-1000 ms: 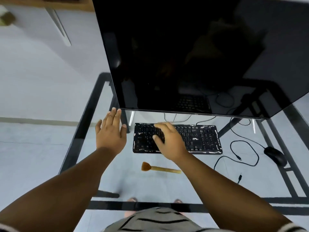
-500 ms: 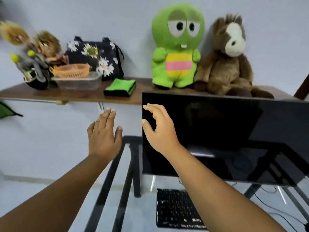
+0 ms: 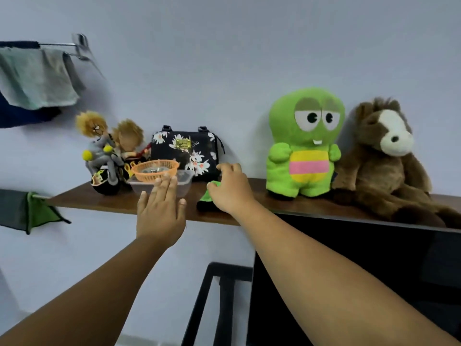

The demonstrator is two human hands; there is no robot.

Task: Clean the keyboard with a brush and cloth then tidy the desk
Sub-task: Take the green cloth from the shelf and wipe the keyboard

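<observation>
A folded green cloth lies on the wooden shelf above the monitor. My right hand is arched over the cloth with fingers curved and apart, hiding most of it; thumb and fingertips reach its top. My left hand is held flat and open in front of the shelf edge, just below a clear plastic container, and holds nothing. The keyboard and the brush are out of view.
An orange basket sits in the container. Behind it are a floral bag and a doll on a motorbike. A green plush and a brown plush horse sit to the right. Towels hang at the left.
My view has swung up from the desk to the shelf. My right hand left the keyboard and reached up onto the green cloth. My left hand rose with it.
</observation>
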